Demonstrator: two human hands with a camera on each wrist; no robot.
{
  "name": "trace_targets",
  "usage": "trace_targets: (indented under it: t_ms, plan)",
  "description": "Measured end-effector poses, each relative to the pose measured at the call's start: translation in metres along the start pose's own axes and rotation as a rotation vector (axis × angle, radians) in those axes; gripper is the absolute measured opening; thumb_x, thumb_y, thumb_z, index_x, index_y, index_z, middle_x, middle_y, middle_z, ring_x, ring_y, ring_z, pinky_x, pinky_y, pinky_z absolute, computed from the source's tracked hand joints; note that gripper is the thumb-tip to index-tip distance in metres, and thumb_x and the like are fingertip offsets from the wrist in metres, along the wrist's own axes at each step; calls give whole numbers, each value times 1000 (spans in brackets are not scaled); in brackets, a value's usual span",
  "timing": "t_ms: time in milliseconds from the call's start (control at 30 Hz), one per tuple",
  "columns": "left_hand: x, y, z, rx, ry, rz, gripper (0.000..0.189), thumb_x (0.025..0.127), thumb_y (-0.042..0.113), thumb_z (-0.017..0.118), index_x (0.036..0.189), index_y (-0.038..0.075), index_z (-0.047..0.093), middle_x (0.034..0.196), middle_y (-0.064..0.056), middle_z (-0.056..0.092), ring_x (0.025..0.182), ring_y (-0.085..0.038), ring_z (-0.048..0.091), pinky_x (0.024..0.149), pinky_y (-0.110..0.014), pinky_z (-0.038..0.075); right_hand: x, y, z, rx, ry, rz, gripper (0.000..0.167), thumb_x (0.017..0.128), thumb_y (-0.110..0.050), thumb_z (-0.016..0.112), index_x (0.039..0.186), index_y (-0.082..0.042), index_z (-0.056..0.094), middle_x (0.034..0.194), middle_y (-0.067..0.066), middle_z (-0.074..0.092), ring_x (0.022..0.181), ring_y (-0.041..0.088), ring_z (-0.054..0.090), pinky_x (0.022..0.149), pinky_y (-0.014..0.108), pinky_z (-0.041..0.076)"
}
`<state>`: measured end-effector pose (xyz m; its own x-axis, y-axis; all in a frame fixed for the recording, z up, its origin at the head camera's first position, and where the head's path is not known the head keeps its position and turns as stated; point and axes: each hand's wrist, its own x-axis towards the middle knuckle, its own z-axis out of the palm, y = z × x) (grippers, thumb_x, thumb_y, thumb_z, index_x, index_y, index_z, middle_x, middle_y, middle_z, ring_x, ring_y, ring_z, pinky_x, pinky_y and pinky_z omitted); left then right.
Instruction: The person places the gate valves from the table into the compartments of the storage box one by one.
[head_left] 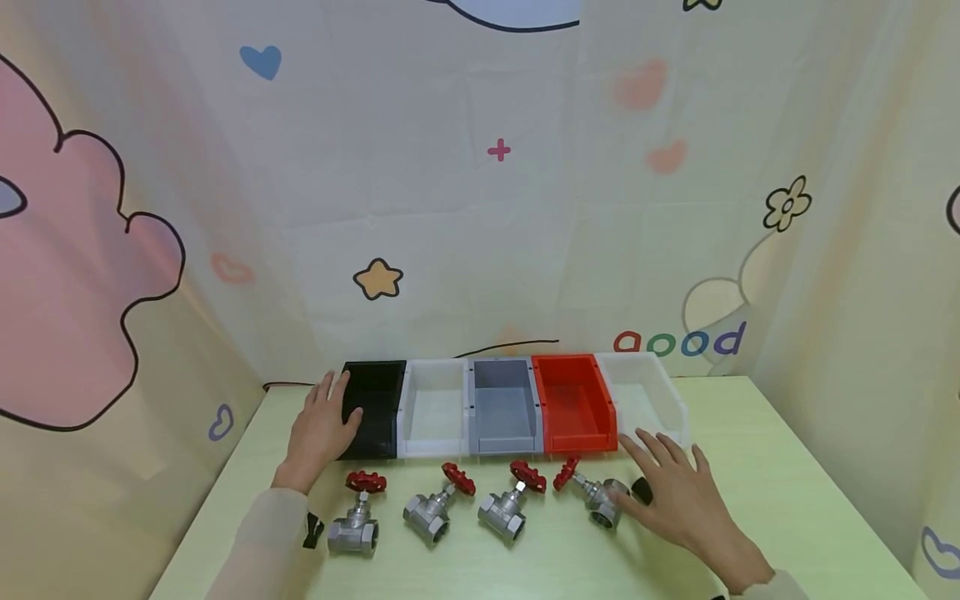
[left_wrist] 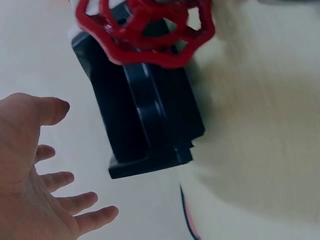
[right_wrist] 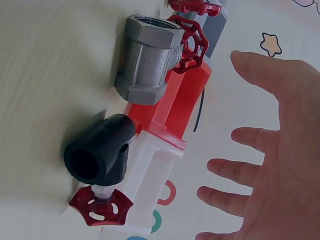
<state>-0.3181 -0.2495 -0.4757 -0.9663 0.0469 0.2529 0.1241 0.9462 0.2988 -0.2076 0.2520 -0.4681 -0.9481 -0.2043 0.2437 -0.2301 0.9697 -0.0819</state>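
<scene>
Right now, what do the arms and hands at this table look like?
They are a person's. The left hand and right hand are ungloved, with no rings showing. The left sleeve is plain and pale cream; only the end of the right sleeve shows, similarly pale.

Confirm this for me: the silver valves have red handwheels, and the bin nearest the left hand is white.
Not quite: the bin nearest the left hand is black, as the head view shows. The silver valves do have red handwheels.
</scene>
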Motion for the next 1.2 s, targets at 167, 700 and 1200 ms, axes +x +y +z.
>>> trace_targets:
  t_ms: [167,700,1200]
  plan:
    - [3,-5,3,-14,-30,-39,72,98,31,54,157,7,20,161,-26,16,141,-52,24,97,-66,41,-5,6,1,-17,7,5,81,78,-58,71,145,-18,49,144,15,53,130,42,46,101,75,27]
    - [6,-21,8,-3,-80,-101,72,98,28,54,156,5,18,160,-28,15,138,-55,26,87,-66,46,-14,18,15,23,-122,34,74,75,-50,78,137,-14,57,136,18,57,118,44,55,86,62,48]
    - [8,-26,9,-46,-137,-137,73,97,19,55,156,1,15,153,-33,25,81,-41,62,59,-47,48,-17,24,23,55,-150,45,66,74,-41,81,132,-14,61,129,13,61,116,39,57,73,55,53]
